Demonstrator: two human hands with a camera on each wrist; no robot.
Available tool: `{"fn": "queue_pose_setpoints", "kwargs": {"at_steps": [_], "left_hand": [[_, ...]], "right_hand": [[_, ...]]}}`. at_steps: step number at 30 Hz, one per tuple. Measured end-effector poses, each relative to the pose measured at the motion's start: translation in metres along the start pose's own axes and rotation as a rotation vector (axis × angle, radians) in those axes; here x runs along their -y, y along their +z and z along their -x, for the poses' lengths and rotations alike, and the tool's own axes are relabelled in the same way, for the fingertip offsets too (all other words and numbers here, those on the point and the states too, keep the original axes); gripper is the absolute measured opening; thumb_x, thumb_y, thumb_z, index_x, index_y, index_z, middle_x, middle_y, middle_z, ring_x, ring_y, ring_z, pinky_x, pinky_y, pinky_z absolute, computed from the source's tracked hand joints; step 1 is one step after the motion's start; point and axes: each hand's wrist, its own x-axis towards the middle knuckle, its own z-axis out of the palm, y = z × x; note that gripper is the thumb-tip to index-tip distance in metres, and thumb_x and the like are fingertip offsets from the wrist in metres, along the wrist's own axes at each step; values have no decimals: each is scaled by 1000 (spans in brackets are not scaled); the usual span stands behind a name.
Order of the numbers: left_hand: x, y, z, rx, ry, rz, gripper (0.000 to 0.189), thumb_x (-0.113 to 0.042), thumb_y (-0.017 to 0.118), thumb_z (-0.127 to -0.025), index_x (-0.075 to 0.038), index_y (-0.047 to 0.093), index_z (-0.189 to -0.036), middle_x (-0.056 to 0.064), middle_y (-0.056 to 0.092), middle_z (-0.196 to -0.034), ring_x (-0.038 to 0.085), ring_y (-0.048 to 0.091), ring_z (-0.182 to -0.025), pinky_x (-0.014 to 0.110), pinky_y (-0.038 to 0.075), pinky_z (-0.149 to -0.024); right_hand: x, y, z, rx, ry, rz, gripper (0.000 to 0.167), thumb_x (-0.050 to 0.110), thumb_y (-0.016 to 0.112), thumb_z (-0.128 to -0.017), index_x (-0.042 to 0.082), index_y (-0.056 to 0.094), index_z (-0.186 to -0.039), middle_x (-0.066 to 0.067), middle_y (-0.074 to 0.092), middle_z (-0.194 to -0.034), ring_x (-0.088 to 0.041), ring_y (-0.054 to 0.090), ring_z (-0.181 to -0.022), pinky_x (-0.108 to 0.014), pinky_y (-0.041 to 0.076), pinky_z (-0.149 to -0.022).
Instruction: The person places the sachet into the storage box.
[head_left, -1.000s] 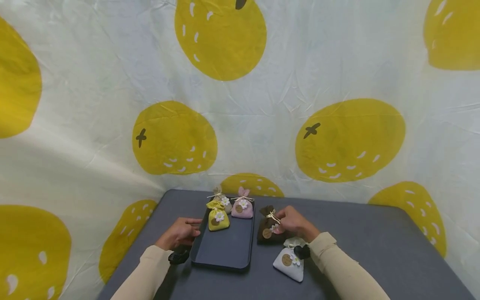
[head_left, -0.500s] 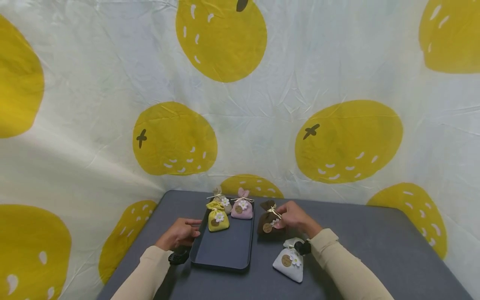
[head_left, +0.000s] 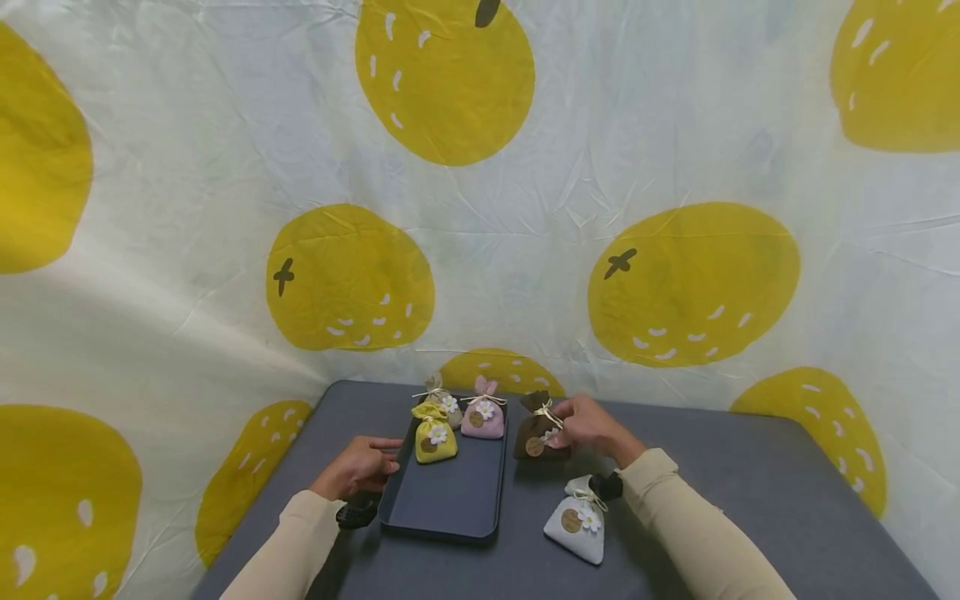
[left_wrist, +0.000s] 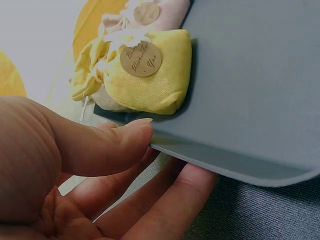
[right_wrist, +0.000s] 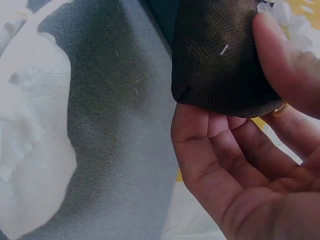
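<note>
My left hand pinches the left rim of a dark grey tray, thumb on top and fingers below in the left wrist view. In the tray's far part stand a yellow drawstring pouch, a pink one and a beige one partly hidden behind the yellow. To the right of the tray, my right hand grips a brown drawstring pouch at its side, thumb beside its white flower. Fingers curl behind the brown cloth in the right wrist view. A white pouch lies nearer me, below the right wrist.
Everything stands on a grey table. Behind it hangs a white cloth printed with big yellow fruit, reaching down to the table's far edge. Dark straps with cameras sit on both wrists.
My right hand has lifted the brown pouch slightly and moved it away from me. The left hand keeps its hold on the tray, which stays in place.
</note>
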Motion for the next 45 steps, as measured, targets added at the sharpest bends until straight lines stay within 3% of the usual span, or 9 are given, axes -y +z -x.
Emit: {"fn": "queue_pose_setpoints", "kwargs": {"at_steps": [27, 36, 41, 45], "left_hand": [[-2, 1, 0, -9, -10, 8, 55, 11, 68, -89, 2, 60, -143, 30, 66, -136, 34, 75, -106, 50, 63, -78], [0, 1, -1, -5, -11, 21, 55, 12, 68, -88, 3, 61, -142, 28, 71, -128, 31, 77, -98, 50, 63, -77], [1, 1, -1, -3, -9, 30, 55, 12, 69, -88, 3, 62, -142, 27, 72, -127, 31, 78, -97, 49, 63, -76], [2, 1, -2, 2, -3, 25, 55, 11, 69, -89, 3, 60, -143, 29, 69, -131, 33, 77, -101, 50, 63, -77]], "right_hand": [[20, 1, -3, -20, 29, 0, 37, -9, 81, -77, -8, 76, -113, -8, 76, -83, -12, 67, -67, -35, 61, -64], [22, 8, -8, -31, 3, 9, 27, -10, 81, -75, -5, 78, -101, -2, 72, -78, -12, 65, -68, -33, 61, -64], [23, 12, -11, -39, 4, 12, 28, -9, 81, -74, -3, 79, -101, -7, 75, -82, -13, 66, -68, -34, 61, -64], [24, 14, -13, -39, 9, 1, 27, -10, 81, -74, -3, 79, -101, -3, 73, -78, -12, 65, -66, -34, 60, -63]]}}
